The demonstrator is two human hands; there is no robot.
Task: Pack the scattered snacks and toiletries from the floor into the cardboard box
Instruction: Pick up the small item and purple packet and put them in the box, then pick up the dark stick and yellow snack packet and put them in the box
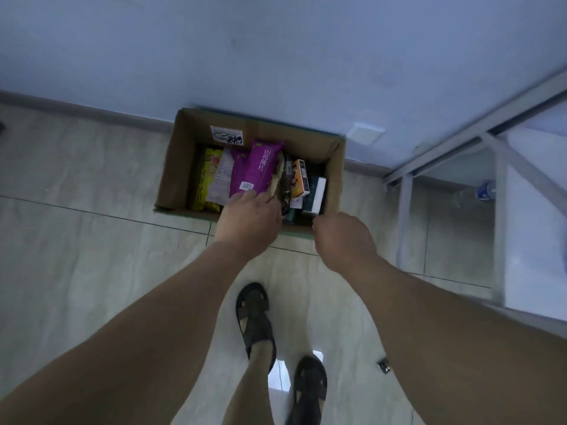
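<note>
An open cardboard box (181, 154) stands on the floor against the wall. Inside stand a yellow snack bag (208, 179), a white packet (222, 176), a purple snack bag (260, 167), a dark packet (287, 179), an orange carton (300, 177) and a white-and-dark box (316, 194). My left hand (250, 222) reaches over the near rim, its fingers on the lower end of the purple bag. Over the near right rim hovers my right hand (343, 237), fingers curled, with nothing visible in it.
A white metal frame with shelves (408, 179) stands to the right, with a plastic bottle (484, 191) under it. A small dark scrap (384, 365) lies on the tiles at the lower right. My sandalled feet (254, 320) stand just before the box.
</note>
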